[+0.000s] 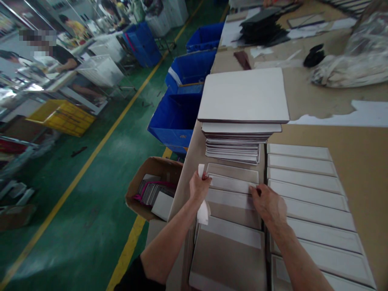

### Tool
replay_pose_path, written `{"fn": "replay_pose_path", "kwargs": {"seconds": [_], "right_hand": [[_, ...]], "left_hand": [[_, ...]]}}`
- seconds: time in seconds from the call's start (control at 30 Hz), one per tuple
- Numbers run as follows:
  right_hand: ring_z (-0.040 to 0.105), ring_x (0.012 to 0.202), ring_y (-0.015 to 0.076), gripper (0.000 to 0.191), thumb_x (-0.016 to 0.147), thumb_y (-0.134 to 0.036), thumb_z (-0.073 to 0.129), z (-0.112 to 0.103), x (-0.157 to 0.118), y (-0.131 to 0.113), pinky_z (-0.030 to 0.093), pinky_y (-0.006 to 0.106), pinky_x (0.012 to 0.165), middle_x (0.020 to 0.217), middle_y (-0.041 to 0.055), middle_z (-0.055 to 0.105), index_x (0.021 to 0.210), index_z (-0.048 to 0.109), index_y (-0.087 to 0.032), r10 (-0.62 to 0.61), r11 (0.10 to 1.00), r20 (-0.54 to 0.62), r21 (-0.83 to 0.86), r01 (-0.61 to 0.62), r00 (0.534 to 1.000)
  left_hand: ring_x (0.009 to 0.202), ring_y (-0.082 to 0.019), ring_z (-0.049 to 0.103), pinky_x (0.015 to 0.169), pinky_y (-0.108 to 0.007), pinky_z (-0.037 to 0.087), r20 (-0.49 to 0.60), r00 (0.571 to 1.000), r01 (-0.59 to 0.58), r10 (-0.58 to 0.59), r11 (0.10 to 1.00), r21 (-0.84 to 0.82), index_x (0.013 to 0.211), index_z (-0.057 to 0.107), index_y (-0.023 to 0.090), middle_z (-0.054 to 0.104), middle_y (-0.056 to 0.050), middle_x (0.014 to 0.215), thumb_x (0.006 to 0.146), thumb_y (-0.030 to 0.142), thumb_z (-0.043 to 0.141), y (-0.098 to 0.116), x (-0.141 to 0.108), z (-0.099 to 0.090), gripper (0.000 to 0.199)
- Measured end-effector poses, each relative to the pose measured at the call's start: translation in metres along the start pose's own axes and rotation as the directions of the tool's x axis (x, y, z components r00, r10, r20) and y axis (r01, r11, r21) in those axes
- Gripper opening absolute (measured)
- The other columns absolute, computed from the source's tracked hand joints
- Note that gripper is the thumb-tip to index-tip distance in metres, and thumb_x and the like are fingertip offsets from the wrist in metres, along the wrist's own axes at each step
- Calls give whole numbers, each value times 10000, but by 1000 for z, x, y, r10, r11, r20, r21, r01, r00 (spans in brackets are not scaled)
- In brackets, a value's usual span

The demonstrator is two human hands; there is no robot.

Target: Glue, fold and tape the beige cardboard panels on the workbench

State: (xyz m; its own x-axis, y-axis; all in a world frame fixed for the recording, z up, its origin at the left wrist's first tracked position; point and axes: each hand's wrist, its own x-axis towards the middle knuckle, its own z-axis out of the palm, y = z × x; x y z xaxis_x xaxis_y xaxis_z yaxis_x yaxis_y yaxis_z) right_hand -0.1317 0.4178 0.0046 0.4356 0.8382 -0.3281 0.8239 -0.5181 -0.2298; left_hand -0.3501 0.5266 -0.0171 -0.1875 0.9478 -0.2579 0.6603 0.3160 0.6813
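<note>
My left hand is closed on white strips, which stick out above and below it, at the left edge of a row of overlapping grey-brown boards. Between my hands lies a white strip across one board; my left fingertips are at its left end. My right hand pinches or presses the right end of that strip. To the right, a second row of overlapping boards shows white bands. A tall stack of white boards stands beyond my hands.
Blue bins line the table's left side, with a cardboard box of boards below. Black material, a small black object and plastic wrapping lie farther back. People work at benches at the far left, near a yellow crate.
</note>
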Motion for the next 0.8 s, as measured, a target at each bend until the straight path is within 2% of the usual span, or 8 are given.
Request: {"fn": "replay_pose_path", "kwargs": {"seconds": [0.67, 0.8], "right_hand": [[675, 784, 238, 350, 968, -461, 397, -7, 1, -9, 413, 311, 626, 940, 95, 716, 918, 648, -221, 52, 998, 62, -32, -51, 997], [678, 803, 244, 321, 964, -440, 424, -9, 2, -10, 415, 307, 628, 925, 90, 706, 920, 638, -206, 29, 999, 60, -24, -28, 998]], "left_hand": [[663, -167, 613, 621, -251, 401, 31, 1000, -1, -2, 997, 80, 845, 610, 192, 654, 10, 719, 667, 228, 718, 7, 3, -2, 212], [664, -171, 615, 631, -255, 404, 34, 999, 0, -3, 995, 96, 839, 613, 189, 656, 6, 716, 660, 210, 718, 9, 3, -3, 209]]}}
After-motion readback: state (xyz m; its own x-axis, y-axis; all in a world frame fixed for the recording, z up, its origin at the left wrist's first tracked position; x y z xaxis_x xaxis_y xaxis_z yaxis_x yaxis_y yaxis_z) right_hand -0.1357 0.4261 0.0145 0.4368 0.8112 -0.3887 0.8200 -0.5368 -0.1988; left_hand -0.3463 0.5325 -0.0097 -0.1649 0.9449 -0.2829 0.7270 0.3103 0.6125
